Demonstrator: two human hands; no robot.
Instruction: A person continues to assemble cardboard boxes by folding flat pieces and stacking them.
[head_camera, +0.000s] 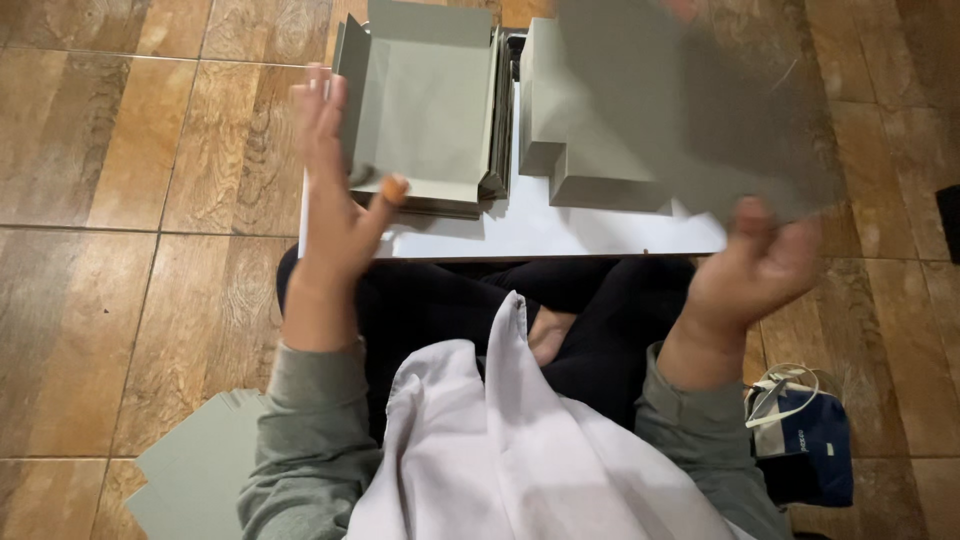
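My right hand (755, 268) grips the lower corner of a large grey cardboard sheet (690, 110), which is blurred and lifted over the right side of a low white table (560, 232). My left hand (335, 185) is raised with fingers spread, empty, its thumb near the front flap of an unfolded grey cardboard piece (425, 100) lying on a stack at the table's left. Another folded grey piece (575, 150) lies partly under the held sheet.
I sit cross-legged on a wood-pattern tile floor (120, 250) with dark trousers and a white cloth over my lap. A pile of flat grey sheets (195, 470) lies at my lower left. A blue bag (805, 440) sits at my right.
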